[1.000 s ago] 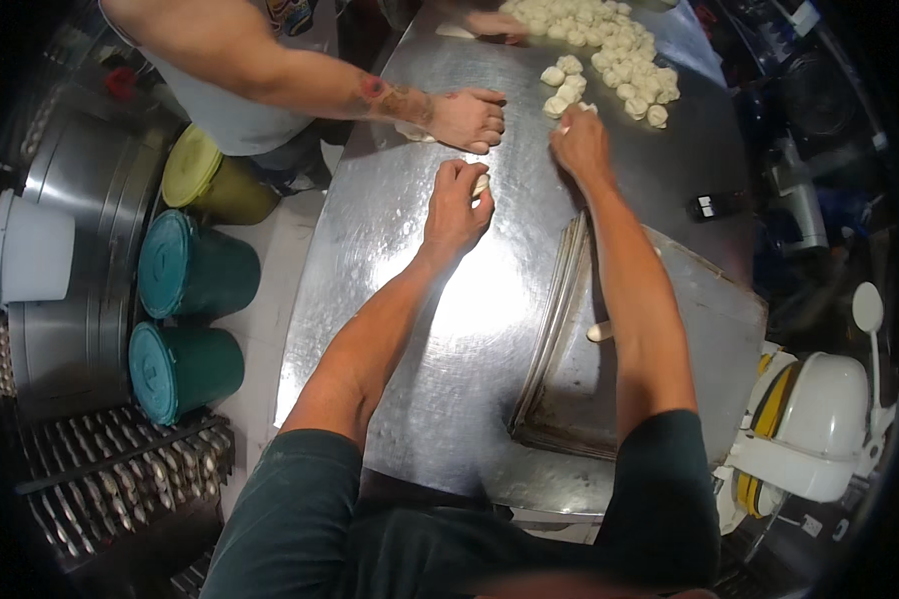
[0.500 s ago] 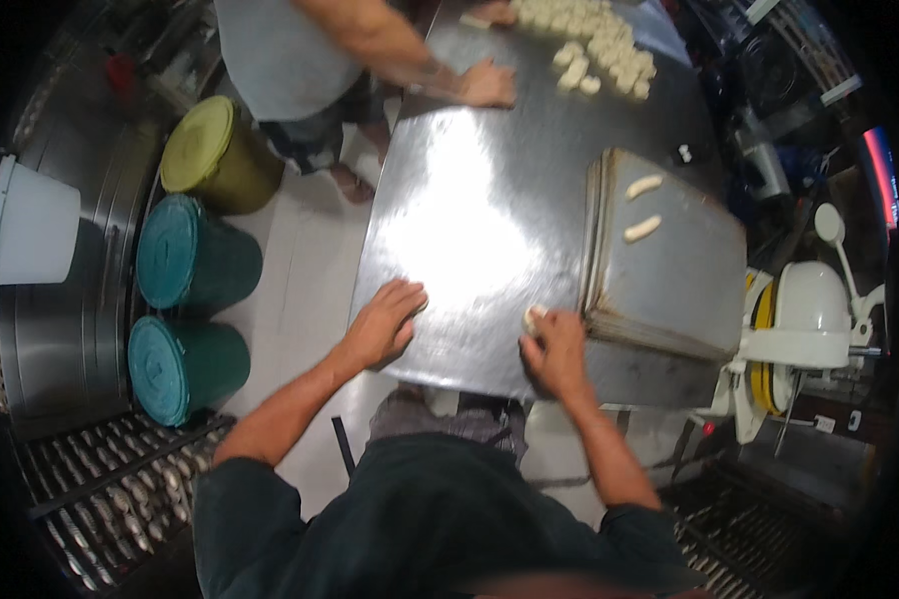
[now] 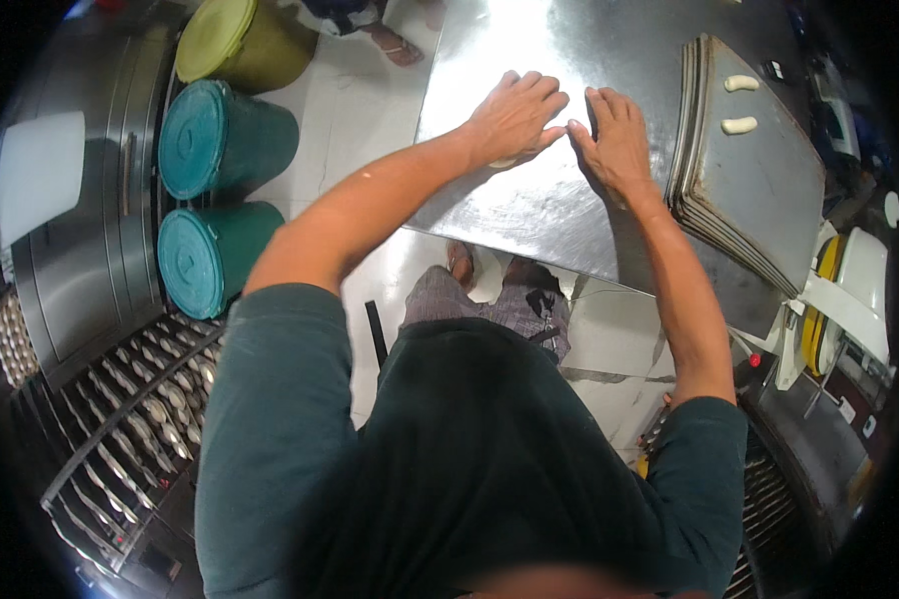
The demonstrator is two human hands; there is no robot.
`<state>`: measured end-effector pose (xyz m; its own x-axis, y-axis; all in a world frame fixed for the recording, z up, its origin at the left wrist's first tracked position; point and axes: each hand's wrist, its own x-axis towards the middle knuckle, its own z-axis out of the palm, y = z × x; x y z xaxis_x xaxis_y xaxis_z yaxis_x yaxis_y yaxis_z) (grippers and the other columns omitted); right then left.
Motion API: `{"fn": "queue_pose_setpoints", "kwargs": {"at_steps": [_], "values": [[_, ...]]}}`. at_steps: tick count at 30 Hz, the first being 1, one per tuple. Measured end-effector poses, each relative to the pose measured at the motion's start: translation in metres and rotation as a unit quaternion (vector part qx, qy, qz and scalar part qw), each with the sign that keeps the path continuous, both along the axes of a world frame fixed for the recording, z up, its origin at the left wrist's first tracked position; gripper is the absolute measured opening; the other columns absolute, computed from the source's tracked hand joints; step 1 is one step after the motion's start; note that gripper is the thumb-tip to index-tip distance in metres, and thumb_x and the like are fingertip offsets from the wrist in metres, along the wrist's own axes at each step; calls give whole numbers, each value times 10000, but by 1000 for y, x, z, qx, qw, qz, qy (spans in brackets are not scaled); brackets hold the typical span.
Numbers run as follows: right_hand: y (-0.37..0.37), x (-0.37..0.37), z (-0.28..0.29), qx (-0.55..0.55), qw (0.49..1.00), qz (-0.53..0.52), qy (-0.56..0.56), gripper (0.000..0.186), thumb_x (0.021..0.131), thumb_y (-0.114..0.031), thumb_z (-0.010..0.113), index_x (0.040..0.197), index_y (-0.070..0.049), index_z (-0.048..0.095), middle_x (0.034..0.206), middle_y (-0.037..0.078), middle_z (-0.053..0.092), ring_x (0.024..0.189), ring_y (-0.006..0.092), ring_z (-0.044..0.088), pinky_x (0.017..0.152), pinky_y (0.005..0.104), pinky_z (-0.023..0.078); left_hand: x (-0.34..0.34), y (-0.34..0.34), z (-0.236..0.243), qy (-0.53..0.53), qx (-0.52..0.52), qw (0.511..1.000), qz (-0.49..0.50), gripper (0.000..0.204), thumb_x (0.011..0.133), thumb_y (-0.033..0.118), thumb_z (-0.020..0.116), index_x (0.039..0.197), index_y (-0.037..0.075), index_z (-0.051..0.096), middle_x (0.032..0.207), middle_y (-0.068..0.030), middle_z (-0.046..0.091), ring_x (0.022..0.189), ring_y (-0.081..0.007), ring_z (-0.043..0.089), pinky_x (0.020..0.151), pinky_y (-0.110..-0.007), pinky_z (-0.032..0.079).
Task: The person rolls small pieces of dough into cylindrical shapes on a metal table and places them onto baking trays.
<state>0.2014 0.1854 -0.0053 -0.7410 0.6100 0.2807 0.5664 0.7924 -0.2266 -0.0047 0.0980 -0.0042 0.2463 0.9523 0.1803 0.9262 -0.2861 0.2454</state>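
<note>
My left hand (image 3: 519, 115) lies flat on the steel table (image 3: 529, 215), palm down with fingers stretched out. A bit of pale dough (image 3: 502, 163) peeks out beneath its heel. Close beside it, my right hand (image 3: 617, 140) also rests palm down, fingers extended forward. Something pale shows under its wrist, mostly hidden by the hand. To the right, two short rolled dough pieces (image 3: 740, 126) sit apart on the top sheet of a stack of metal baking trays (image 3: 744, 185).
Lidded bins stand left of the table: two teal (image 3: 192, 262) and one yellow (image 3: 210, 45). A white and yellow machine (image 3: 849, 290) is at the right. Racks (image 3: 140, 419) flank me below. Another person's sandalled foot (image 3: 398, 48) shows beyond the table's left edge.
Both hands have slid forward over the table and come closer together, their fingers straightening. The view has tilted down, so the co-worker's hand and the dough pile are out of sight.
</note>
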Motion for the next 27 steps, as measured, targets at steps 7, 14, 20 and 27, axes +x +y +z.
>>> {"fn": "queue_pose_setpoints", "kwargs": {"at_steps": [7,14,20,27], "values": [[-5,-1,11,-31,999,-6,-31,601,967,-425,652,1410,-30,561,1404,188,551,1341,357,477,1167,513,331,2,-22,-4,44,54,997,42,418,977,432,630,1217,91,610,1215,-115,578,1190,-263,538,1026,-483,402],[-30,25,2,25,1000,-1,12,571,933,-364,696,1374,-24,572,1371,193,565,1276,386,499,1117,525,366,14,-50,-5,9,55,997,61,438,945,433,659,1142,45,603,1163,-122,581,1202,-286,528,1056,-447,398],[-49,63,4,-30,994,78,75,406,909,-157,739,1298,-86,648,925,150,658,875,300,656,757,414,545,9,-93,-10,-19,68,996,49,585,935,448,691,1326,21,611,1291,-235,637,1236,-335,596,1002,-526,484],[-29,26,-9,-34,997,-12,66,305,946,-283,699,1204,-120,708,688,93,659,611,284,656,591,431,520,-6,-34,-12,-58,-19,998,7,278,936,359,683,1061,115,728,763,-95,712,715,-311,700,699,-442,561]]}}
